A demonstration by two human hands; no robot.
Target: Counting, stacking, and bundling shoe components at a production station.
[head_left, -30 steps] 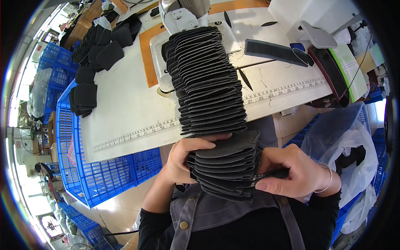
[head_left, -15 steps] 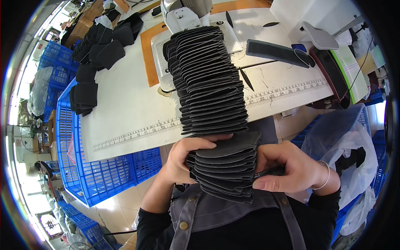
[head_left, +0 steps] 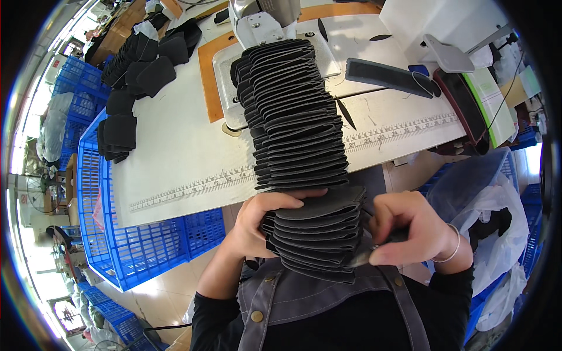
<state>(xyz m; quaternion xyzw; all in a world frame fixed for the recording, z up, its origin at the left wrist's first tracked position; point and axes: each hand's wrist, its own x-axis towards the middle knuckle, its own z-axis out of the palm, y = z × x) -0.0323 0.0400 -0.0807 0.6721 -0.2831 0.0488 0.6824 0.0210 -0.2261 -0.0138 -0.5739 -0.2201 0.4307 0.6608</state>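
Black pieces (head_left: 316, 231) sit stacked between both hands (head_left: 260, 217)

Black Top (head_left: 336, 330), Grey Apron (head_left: 304, 298)

Your apron has straps (head_left: 249, 336) sewn with pale thread and round, gold-looking buttons (head_left: 257, 316). Your black sleeves (head_left: 213, 313) leave your forearms uncovered. Your left hand (head_left: 257, 219) and right hand (head_left: 420, 229) are bare, and a thin, shiny bangle (head_left: 458, 241) rings your right wrist.
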